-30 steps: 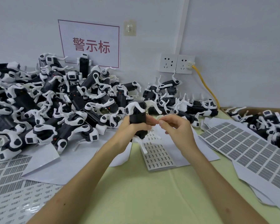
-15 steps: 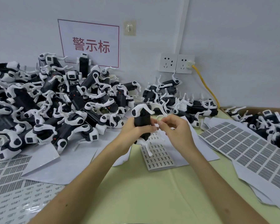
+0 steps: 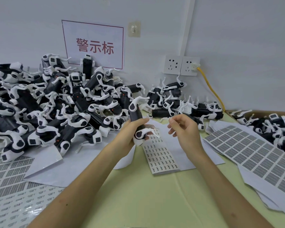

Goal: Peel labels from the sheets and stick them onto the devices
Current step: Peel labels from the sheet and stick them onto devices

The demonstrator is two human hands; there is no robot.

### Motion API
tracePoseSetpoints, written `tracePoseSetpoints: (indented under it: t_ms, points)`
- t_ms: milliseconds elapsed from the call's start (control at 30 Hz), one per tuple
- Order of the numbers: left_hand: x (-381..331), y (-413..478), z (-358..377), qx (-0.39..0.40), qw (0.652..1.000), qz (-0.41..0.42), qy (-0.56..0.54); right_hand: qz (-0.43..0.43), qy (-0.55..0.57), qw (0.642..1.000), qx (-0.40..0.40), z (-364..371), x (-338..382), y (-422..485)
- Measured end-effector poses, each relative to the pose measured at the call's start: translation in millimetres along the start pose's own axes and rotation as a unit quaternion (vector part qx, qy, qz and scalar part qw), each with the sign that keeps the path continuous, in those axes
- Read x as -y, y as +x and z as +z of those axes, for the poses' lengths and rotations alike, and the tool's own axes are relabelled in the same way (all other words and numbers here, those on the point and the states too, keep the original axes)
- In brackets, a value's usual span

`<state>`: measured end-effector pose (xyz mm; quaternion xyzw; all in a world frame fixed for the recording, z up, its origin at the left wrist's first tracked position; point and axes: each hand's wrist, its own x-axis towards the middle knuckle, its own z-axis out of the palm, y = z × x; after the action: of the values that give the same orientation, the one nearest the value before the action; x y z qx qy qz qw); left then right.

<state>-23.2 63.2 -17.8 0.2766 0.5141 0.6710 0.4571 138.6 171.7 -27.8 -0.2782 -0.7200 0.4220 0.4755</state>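
Left hand (image 3: 130, 134) grips the device (image 3: 136, 115) upright, presenting its face for labelling; right hand (image 3: 184, 129), at 3 o'clock, half-curled, any held label indiscernible, above the label sheet (image 3: 163, 159).

— Free room around the label strip (image 3: 161, 157)?
— Bare table (image 3: 138, 199) just in front. Heap of devices (image 3: 59, 112) behind and left; loose sheets (image 3: 257, 155) crowding right; left hand (image 3: 130, 134) with a device (image 3: 136, 116) over far end.
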Motion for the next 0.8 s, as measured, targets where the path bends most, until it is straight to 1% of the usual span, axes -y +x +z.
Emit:
tracePoseSetpoints:
  t_ms: [200, 333, 433, 633, 800]
  points:
    - [0, -2, -1, 0.032, 0.999, -0.031, -0.027, 0.009, 0.010, 1.000, 0.003, 1, -1, 1]
    - [2, -3, 2, 0.067, 0.997, -0.043, 0.001, 0.008, 0.016, 1.000, 0.004, 2, 0, 0]
    - [5, -1, 4, 0.062, 0.997, -0.037, 0.028, 0.012, 0.038, 0.999, 0.007, 1, 2, 0]
    - [12, 0, 6, 0.022, 0.988, 0.031, 0.149, -0.008, 0.054, 0.997, 0.046, 3, 6, -1]
    - [19, 0, 9, 0.031, 0.979, 0.108, 0.172, -0.020, 0.046, 0.995, 0.091, 7, 7, -3]
